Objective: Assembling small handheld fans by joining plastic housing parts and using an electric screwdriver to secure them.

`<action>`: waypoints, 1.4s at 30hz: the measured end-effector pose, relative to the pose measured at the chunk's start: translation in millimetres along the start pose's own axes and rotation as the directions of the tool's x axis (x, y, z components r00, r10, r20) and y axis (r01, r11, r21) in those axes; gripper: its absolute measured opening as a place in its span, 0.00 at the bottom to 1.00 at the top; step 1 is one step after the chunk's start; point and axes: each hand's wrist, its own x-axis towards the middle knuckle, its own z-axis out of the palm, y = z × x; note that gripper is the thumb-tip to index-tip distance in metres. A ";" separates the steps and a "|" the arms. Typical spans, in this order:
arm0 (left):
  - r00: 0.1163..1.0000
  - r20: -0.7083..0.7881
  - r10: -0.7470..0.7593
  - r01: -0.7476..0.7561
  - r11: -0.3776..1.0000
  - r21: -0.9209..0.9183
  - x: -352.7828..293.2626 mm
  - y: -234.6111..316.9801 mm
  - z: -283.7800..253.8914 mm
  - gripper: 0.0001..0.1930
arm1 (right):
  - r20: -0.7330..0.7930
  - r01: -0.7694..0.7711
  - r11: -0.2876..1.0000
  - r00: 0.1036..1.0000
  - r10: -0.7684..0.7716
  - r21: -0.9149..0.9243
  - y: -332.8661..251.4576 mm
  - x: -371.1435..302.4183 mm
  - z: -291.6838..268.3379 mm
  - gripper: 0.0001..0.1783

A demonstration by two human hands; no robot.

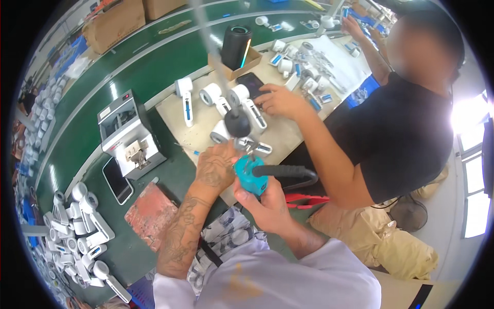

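Note:
My right hand point(270, 203) is wrapped round a teal electric screwdriver point(251, 175), from which a thick dark cord bends to the right. A black bumper point(237, 122) on a hanging line is just above the tool. My tattooed left hand point(216, 164) lies close on its left, fingers curled at a white handheld device point(261, 148) with a round head; the tool partly hides the fingertips and the device. More white devices point(187, 105) lie on the beige board point(172, 110) ahead of my hands.
A co-worker's hand point(283, 100) reaches in from the right beside a dark phone point(250, 84). To the left are a grey metal machine point(128, 136), a white-edged phone point(118, 180), a worn red block point(150, 216) and piled white devices point(77, 232). A black speaker point(236, 46) stands farther off.

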 end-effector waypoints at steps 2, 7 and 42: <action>0.979 -0.172 0.111 -0.091 0.988 0.121 -4.0 -11.4 44.2 0.29 | -0.025 0.001 1.000 1.000 -0.001 0.000 -2.1 -4.1 0.3 0.24; 0.995 -0.092 0.040 -0.044 0.998 -0.036 2.0 1.6 30.3 0.31 | -0.030 -0.060 0.998 0.998 0.060 -0.005 -5.8 -2.3 -1.8 0.23; 0.634 -0.464 -0.619 0.024 0.615 -0.788 -120.5 28.5 -74.8 0.19 | -0.202 0.286 0.852 0.893 -0.403 -0.438 -10.9 40.5 -24.3 0.09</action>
